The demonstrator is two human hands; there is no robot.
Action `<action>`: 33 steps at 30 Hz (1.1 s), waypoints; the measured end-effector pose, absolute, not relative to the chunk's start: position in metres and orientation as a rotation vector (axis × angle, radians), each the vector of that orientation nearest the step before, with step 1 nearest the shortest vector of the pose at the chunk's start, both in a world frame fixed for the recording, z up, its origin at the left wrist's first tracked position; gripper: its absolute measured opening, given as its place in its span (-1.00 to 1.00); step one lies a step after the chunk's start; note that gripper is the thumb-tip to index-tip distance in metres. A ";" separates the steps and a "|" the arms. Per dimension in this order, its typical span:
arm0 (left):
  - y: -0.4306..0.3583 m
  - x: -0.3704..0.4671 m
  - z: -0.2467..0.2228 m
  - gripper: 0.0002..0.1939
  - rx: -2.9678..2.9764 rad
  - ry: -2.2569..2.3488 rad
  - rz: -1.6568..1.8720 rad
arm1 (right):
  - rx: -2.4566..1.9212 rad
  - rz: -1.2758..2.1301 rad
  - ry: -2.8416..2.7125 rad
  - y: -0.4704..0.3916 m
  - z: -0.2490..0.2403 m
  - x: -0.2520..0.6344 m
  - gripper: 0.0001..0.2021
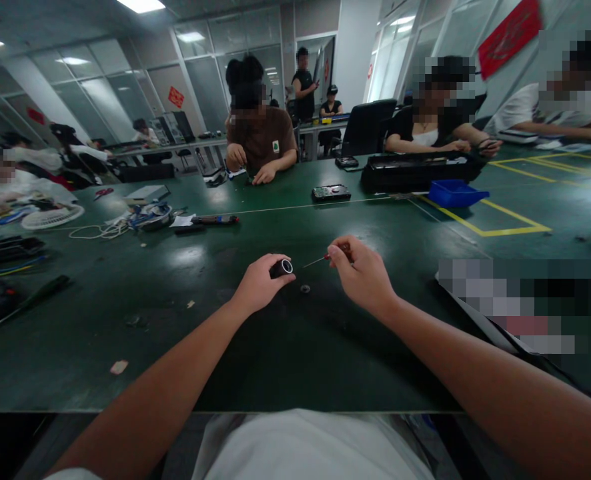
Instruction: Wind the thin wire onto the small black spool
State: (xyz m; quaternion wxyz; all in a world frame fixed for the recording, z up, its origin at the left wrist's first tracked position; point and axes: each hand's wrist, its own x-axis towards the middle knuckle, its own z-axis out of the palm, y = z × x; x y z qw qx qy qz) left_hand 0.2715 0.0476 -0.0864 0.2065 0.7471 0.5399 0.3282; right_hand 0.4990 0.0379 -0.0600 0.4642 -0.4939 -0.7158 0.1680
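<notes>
My left hand (264,281) is closed around a short black cylinder (281,268), whose round end with a pale ring faces right. In my right hand (359,272) is a screwdriver (327,257) with a red part by its thin shaft. The shaft's tip points left toward the cylinder, with a small gap between them. On the green table (295,360) below the gap lies a small dark round piece (305,289). My fingers cover most of the cylinder's body and part of the screwdriver's handle.
Ahead lies a hard drive (331,193), with a blue bin (456,193) and a long black housing (420,172) to its right. Tangled cables (148,215) and a dark pen-like tool (208,221) are at left. Co-workers sit across the table, one in a brown shirt (268,137).
</notes>
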 end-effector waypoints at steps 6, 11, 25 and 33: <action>0.046 0.273 -0.086 -0.61 1.928 1.453 0.998 | -1.211 0.419 -1.759 0.038 -0.061 0.500 -0.79; 0.039 0.277 -0.081 -0.60 1.927 1.402 0.916 | -1.222 0.431 -1.758 0.039 -0.061 0.499 -0.79; 0.034 0.301 -0.090 -0.59 2.752 1.396 0.099 | -1.207 0.433 -1.772 0.039 -0.065 0.499 -0.81; 0.036 0.295 -0.084 -0.72 2.654 1.364 0.191 | -1.203 0.439 -1.784 0.039 -0.061 0.499 -0.80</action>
